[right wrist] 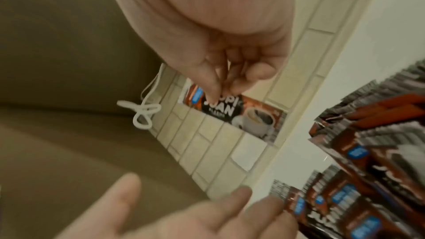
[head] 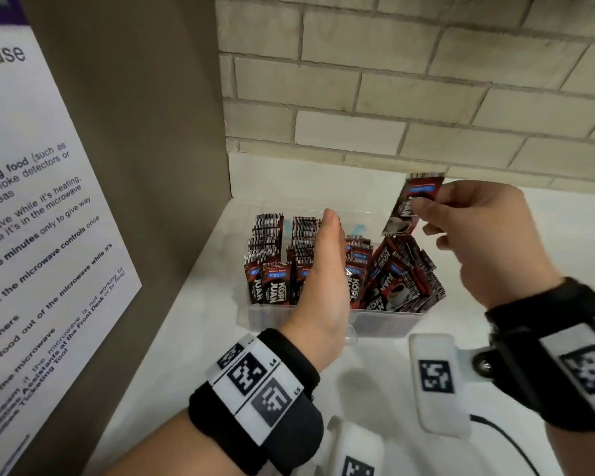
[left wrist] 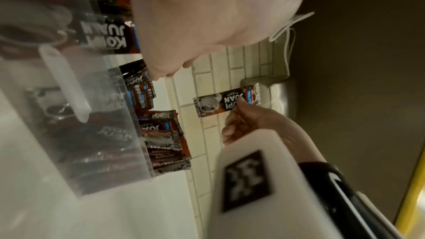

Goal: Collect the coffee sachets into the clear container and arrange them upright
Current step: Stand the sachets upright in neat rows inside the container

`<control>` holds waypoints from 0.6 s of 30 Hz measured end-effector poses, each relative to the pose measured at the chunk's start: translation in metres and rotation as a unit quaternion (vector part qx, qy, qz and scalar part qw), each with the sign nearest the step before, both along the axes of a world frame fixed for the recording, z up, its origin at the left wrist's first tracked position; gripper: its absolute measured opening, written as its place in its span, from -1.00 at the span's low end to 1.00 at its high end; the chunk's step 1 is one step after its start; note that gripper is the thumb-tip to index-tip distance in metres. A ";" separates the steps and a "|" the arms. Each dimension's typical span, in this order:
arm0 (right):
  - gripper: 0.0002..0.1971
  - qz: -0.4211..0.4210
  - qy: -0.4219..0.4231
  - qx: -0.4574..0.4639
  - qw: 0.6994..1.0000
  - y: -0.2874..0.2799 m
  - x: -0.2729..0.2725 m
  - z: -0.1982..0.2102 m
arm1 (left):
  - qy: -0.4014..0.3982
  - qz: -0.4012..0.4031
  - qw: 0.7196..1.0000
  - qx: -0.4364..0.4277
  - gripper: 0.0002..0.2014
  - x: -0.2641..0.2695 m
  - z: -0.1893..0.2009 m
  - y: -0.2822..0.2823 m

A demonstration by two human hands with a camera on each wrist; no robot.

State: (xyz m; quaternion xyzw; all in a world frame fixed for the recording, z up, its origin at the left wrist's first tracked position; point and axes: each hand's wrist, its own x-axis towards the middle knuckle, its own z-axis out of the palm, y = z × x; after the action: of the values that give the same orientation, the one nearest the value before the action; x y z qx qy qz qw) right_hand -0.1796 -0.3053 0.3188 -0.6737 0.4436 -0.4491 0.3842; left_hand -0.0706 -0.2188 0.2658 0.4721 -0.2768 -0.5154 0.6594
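Right hand [head: 474, 242] pinched one glossy flat Kopi Juan sachet [head: 411, 204] above the clear plastic container [head: 385, 324]. Left hand [head: 323, 269], fingers straight, pressed against the upright sachets [head: 272, 266] inside.

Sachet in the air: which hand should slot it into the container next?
Right. The right hand already pinches the sachet above the clear container. The left hand stands flat among the upright sachets, likely bracing them, and holds nothing.

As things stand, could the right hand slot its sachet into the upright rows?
Probably not straight away: the right hand pinches a sachet above the clear container, but the left hand, fingers straight, stands against the upright rows, and leaning sachets lie between.
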 end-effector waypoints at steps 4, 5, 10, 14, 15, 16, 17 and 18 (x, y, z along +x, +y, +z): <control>-0.84 -0.028 0.014 -0.025 0.999 0.010 0.018 -0.018 | 0.000 -0.039 0.999 0.016 -0.23 0.001 -0.005 -0.009; -0.84 -0.022 0.029 -0.021 0.999 0.011 0.022 -0.023 | 0.000 -0.043 0.999 0.020 -0.21 0.002 -0.005 -0.011; -0.81 0.005 0.201 0.016 0.980 0.006 0.035 -0.047 | 0.017 -0.044 0.997 0.058 -0.23 0.005 -0.006 -0.018; -0.84 0.037 0.282 0.054 0.957 0.005 0.043 -0.056 | 0.034 -0.039 0.994 0.093 -0.30 0.010 -0.007 -0.024; -0.86 0.041 0.310 0.045 0.949 0.005 0.045 -0.057 | 0.039 -0.038 0.993 0.102 -0.27 0.011 -0.007 -0.025; -0.88 0.043 0.345 0.029 0.937 0.007 0.046 -0.057 | 0.044 -0.033 0.992 0.113 -0.22 0.011 -0.006 -0.026; -0.88 0.043 0.379 0.012 0.924 0.008 0.048 -0.056 | 0.045 -0.027 0.992 0.117 -0.14 0.011 -0.006 -0.028; -0.89 0.041 0.407 -0.004 0.913 0.011 0.050 -0.055 | 0.046 -0.025 0.992 0.118 -0.04 0.011 -0.005 -0.030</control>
State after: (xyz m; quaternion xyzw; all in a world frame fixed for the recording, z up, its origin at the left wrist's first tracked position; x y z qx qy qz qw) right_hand -0.1298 -0.2947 0.2638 -0.8175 0.5313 -0.1220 0.1859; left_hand -0.0593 -0.2486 0.2610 0.5155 -0.1948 -0.5819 0.5981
